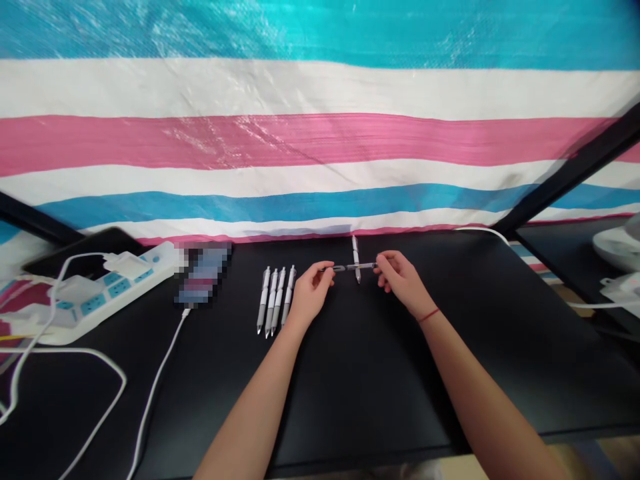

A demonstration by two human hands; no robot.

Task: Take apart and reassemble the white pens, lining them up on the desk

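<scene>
My left hand (314, 288) is closed, its thumb and fingers pinching the left end of a slim grey and dark pen (367, 265). At the pen's right end, my right hand (397, 275) grips with thumb and fingertips. The pen lies level between the two hands; whether it is one piece or two parts meeting in the middle I cannot tell. Behind it, a white and grey click pen (355, 250) rests on the table, pointing toward me. Just left of my left hand, several similar white and grey pens (274, 300) lie side by side, the nearest partly hidden by the hand.
A black table (360, 387) carries everything. On the left are a phone (205, 273) with a white cable (163, 383) and a white power strip (117, 290) with plugs. A striped sheet (320, 140) hangs behind; a white appliance (617, 247) sits far right.
</scene>
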